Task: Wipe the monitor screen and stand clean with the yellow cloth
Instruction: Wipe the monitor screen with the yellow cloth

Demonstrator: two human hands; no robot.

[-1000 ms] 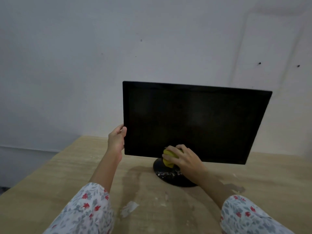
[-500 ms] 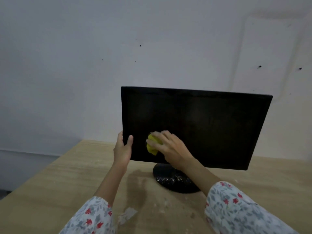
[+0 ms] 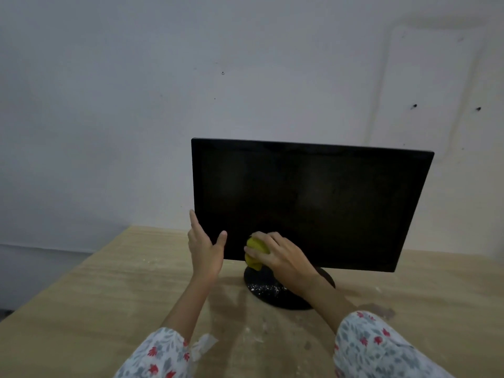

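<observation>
The person was in the middle of the cleaning job. The right hand (image 3: 283, 257) had its fingers (image 3: 268, 240) curled tight around the bunched yellow cloth (image 3: 255, 252) and pressed it on the bottom left part of the monitor screen (image 3: 313, 203). The cloth hung a little past the bottom edge, just above the stand (image 3: 275, 291). The left hand (image 3: 206, 249) held the left side of the monitor to keep it from tipping, with its thumb on the front and its fingers going behind the edge. The big dark part of the screen above and to the right of the right fingers looked much the same all over, so I could not tell how much was clean. The round stand below the fingers had white specks on it, so it looked not yet wiped. The tabletop (image 3: 109, 290) near the stand had dusty marks too.
</observation>
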